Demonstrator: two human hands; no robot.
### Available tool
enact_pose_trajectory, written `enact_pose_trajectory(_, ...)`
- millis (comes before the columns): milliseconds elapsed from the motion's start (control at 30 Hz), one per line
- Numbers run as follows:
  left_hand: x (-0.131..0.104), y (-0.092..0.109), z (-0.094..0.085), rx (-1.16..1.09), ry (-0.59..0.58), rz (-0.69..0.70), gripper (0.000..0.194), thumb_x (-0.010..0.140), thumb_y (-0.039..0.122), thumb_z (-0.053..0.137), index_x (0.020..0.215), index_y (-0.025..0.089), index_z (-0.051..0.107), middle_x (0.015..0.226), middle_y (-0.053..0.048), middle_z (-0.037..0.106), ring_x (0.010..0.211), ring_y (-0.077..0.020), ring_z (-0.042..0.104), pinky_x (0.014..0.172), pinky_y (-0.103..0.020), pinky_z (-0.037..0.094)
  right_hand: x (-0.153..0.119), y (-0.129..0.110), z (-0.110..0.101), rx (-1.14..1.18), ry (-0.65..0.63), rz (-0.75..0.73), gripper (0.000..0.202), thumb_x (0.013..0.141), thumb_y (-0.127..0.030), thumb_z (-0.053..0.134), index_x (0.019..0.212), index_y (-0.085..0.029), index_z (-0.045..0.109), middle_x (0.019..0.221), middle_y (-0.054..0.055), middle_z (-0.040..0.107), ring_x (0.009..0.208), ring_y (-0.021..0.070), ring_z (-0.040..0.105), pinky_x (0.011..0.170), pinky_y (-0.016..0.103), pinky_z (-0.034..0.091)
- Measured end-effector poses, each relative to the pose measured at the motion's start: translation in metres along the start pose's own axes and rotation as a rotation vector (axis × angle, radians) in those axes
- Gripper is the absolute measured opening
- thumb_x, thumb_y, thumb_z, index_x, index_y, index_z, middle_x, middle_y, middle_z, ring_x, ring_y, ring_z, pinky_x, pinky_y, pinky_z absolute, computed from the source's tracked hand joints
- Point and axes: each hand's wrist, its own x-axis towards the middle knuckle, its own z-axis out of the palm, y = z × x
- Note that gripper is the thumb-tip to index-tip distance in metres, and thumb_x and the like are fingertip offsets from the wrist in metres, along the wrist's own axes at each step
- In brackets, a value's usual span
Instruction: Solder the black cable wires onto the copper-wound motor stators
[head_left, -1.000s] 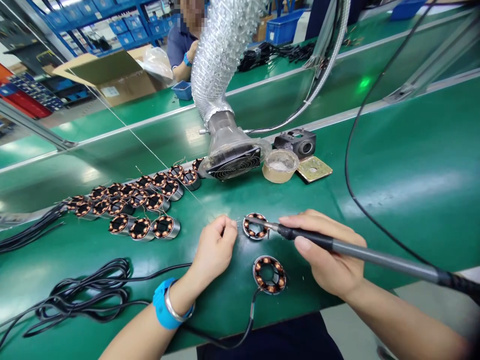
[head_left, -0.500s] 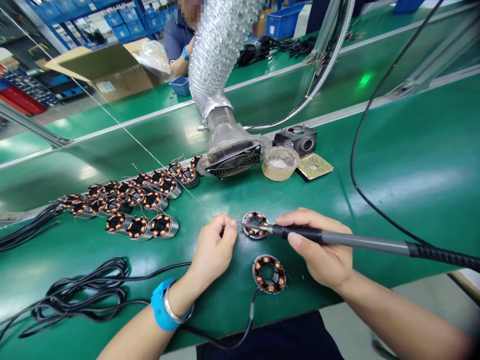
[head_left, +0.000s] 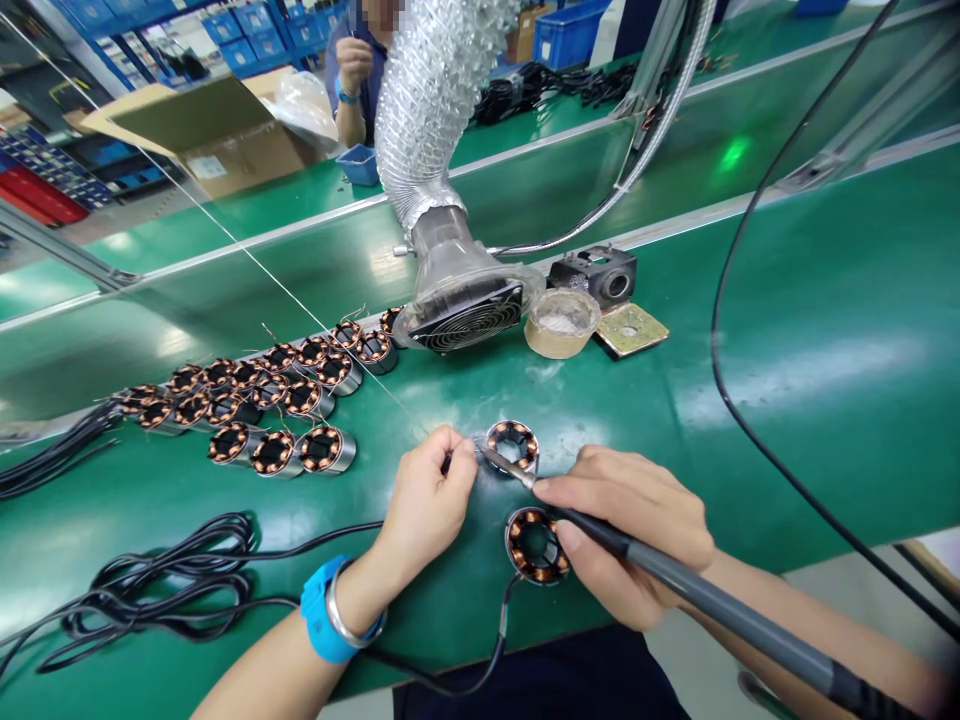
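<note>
My right hand [head_left: 630,530] is closed around a soldering iron [head_left: 600,535], whose metal tip points up-left at the near edge of a copper-wound stator [head_left: 534,432]. Close to that tip, my left hand [head_left: 431,490] pinches the end of a black cable, mostly hidden by the fingers; fine wire ends stick out toward the iron. A thin straight wire [head_left: 289,292] slants down from the upper left toward this hand. Faint smoke hangs around the tip. Just below, a second stator [head_left: 517,560] with a cable attached lies flat, near my right fingers.
A fume extractor hood [head_left: 469,315] hangs ahead. Beyond the hands stand a round tub [head_left: 562,325], a sponge pad [head_left: 634,332] and a dark iron holder [head_left: 600,275]. Several stators [head_left: 322,452] stand at left, above coiled black cable [head_left: 172,580]. A co-worker [head_left: 352,80] sits across the bench.
The iron's handle has swung down toward me, its tip shifting slightly left, and my right hand has lowered with it. Smoke has appeared. My left hand stays nearly still; the co-worker's hand has risen.
</note>
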Motion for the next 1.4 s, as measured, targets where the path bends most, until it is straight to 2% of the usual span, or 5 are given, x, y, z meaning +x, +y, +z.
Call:
enact_pose_trajectory(600,0.000,0.000,0.000,0.018,-0.004,-0.004,0.031,0.092,0.037,0.044,0.067,0.020,0.044,0.056,0.007,0.037,0.056,-0.0108,0.037,0.055,-0.023,0.029,-0.001,0.004,-0.003,0.057,0.110,-0.006,0.032,0.076,-0.010,0.054,0.105,-0.015,0.067,0.063,0.003,0.057,0.051,0.0145,0.051,0.048,0.030,0.040)
enact_pose_trajectory(933,0.001,-0.002,0.000,0.027,0.003,0.001,0.031,0.092,0.038,0.043,0.067,0.020,0.045,0.058,0.006,0.038,0.058,-0.0113,0.038,0.057,-0.023,0.030,0.006,0.006,-0.028,-0.065,0.098,-0.006,0.032,0.077,-0.007,0.057,0.106,-0.015,0.067,0.075,0.005,0.064,0.060,0.0157,0.057,0.052,0.032,0.046)
enact_pose_trajectory(1167,0.000,-0.001,0.000,0.020,0.002,0.000,0.031,0.093,0.039,0.043,0.068,0.020,0.044,0.059,0.006,0.036,0.058,-0.0114,0.036,0.057,-0.024,0.030,0.006,0.059,-0.054,-0.471,0.162,0.017,0.029,0.085,-0.017,0.062,0.114,-0.021,0.065,0.095,0.008,0.071,0.081,0.0212,0.064,0.073,0.037,0.054)
enact_pose_trajectory(1267,-0.001,-0.002,0.000,0.014,0.004,-0.002,0.031,0.093,0.039,0.043,0.068,0.020,0.045,0.060,0.006,0.036,0.059,-0.0114,0.036,0.057,-0.024,0.030,-0.001,0.084,-0.059,-0.569,0.092,0.086,0.029,0.090,-0.024,0.060,0.118,-0.020,0.063,0.103,0.010,0.069,0.091,0.0238,0.066,0.082,0.040,0.055)
enact_pose_trajectory(1400,0.000,-0.002,0.000,0.010,-0.001,-0.013,0.032,0.093,0.038,0.043,0.068,0.019,0.045,0.059,0.006,0.035,0.058,-0.0112,0.034,0.056,-0.024,0.029,-0.011,0.088,-0.058,-0.544,0.074,0.113,0.031,0.090,-0.023,0.060,0.120,-0.019,0.062,0.102,0.010,0.069,0.089,0.0219,0.067,0.080,0.036,0.056)
